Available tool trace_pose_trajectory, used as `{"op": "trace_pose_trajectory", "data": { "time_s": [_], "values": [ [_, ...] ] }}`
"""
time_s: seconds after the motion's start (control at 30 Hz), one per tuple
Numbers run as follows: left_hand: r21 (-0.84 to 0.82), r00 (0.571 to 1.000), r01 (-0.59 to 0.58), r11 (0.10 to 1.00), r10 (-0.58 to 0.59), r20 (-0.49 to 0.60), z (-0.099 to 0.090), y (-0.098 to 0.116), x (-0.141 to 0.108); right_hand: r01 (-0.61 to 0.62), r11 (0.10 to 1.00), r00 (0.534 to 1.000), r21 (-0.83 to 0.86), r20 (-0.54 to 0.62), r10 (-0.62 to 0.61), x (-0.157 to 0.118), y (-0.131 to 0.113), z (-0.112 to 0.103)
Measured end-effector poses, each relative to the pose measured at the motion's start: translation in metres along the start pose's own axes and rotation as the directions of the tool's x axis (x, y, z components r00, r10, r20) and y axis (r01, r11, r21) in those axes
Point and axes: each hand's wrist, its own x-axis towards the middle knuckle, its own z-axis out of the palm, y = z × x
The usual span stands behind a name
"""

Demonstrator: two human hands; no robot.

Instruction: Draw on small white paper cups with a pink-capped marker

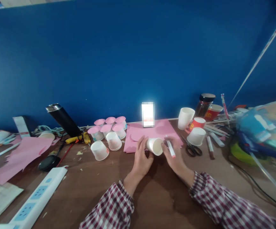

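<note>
Between my hands a white paper cup (155,146) lies tilted, its open mouth facing me and to the right. My left hand (142,157) grips the cup's left side with the fingers curved round it. My right hand (175,157) touches the cup's rim on the right and also holds a white marker (170,148) with a reddish end, slanting across the fingers. Behind the cup lie pink paper sheets (162,128) with a cut, rounded edge on top. How firmly the right fingertips hold the rim is hard to see.
Left of the sheets stand paper cups with pink tops (106,128) and two plain white cups (100,150). A bright phone screen (148,114) stands behind. Scissors (193,150), more cups (196,136) and markers (210,147) lie right; a power strip (39,197) and glue gun (78,139) left.
</note>
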Motion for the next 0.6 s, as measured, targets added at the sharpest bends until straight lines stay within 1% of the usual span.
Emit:
{"op": "trace_pose_trajectory", "data": {
  "time_s": [0.17, 0.27, 0.4, 0.5, 0.6],
  "values": [
    [-0.044, 0.999, 0.029, 0.999, -0.028, 0.025, 0.000, 0.002, 0.000, -0.024, 0.999, 0.998, 0.029, -0.053, 0.025, 0.001, -0.003, 0.000],
    [-0.053, 0.994, 0.103, 0.993, -0.101, 0.040, -0.001, 0.006, 0.001, -0.054, 0.996, 0.996, 0.076, -0.066, 0.059, 0.000, -0.004, 0.001],
    [-0.143, 0.966, 0.255, 0.956, -0.245, 0.079, -0.006, 0.014, 0.004, -0.107, 0.982, 0.993, 0.154, -0.033, 0.113, -0.001, -0.004, 0.002],
    [-0.208, 0.958, 0.287, 0.935, -0.274, 0.087, -0.011, 0.018, 0.007, -0.094, 0.988, 0.995, 0.125, -0.009, 0.096, -0.002, -0.005, 0.003],
    [-0.267, 0.954, 0.299, 0.916, -0.288, 0.080, -0.012, 0.018, 0.008, -0.049, 0.996, 0.998, 0.075, 0.033, 0.047, -0.003, -0.007, 0.003]
  ]
}}
